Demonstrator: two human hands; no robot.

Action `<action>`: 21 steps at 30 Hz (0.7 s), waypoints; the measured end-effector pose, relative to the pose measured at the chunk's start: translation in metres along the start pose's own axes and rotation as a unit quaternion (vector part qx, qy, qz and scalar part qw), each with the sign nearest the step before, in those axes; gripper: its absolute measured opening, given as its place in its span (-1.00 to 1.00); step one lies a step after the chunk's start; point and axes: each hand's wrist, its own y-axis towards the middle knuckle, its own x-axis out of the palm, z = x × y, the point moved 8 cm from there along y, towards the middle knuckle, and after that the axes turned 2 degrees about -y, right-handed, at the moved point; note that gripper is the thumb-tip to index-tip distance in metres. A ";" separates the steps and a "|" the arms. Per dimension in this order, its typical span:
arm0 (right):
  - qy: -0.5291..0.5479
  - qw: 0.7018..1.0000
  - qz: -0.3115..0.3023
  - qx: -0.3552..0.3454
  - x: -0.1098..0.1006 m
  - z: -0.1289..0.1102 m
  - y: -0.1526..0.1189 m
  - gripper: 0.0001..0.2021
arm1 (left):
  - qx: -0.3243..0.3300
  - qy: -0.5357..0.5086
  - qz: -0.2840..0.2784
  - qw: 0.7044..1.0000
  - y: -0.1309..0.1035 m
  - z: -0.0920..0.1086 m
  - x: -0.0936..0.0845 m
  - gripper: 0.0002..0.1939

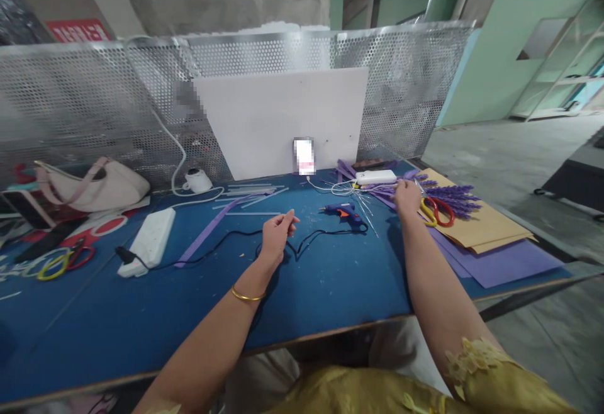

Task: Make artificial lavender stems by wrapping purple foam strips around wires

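Observation:
My left hand [278, 236] hovers over the middle of the blue table, its fingers curled together with nothing showing in them. Close by it runs the black cord of a blue glue gun [343, 212], which lies on its side to the right. My right hand [408, 197] is farther right, fingers drawn together beside purple artificial lavender [450, 199] and scissors [443, 211] with red and yellow handles. Whatever those fingers hold, if anything, is too small to make out. Thin wire stems [369, 207] and a white power bank [376, 177] lie just left of this hand.
Brown paper [491, 228] and purple sheets [512, 263] overlap at the right. A phone [304, 156] leans on a white board [287, 109]. To the left are a purple strip [202, 238], glue sticks [255, 214], a power strip [151, 238], more scissors [66, 262] and a handbag [94, 186].

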 end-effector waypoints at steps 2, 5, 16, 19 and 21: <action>-0.071 0.997 0.014 -0.012 -0.004 -0.005 -0.003 -0.69 | 0.018 0.022 -0.003 1.000 0.001 0.002 0.000 -0.53; -0.141 0.988 0.020 -0.057 -0.002 -0.025 -0.016 -0.65 | 0.051 0.069 -0.008 0.996 0.003 0.005 -0.001 -0.60; -0.273 0.831 -0.212 -0.435 0.082 -0.104 -0.154 -0.63 | 0.140 0.323 0.015 0.936 0.008 0.021 -0.010 -0.76; -0.250 0.771 -0.293 -0.507 0.100 -0.107 -0.193 -0.68 | 0.110 0.388 0.042 0.914 0.024 0.020 -0.029 -0.74; -0.239 0.741 -0.327 -0.536 0.106 -0.107 -0.208 -0.69 | 0.081 0.431 0.051 0.897 0.039 0.018 -0.046 -0.78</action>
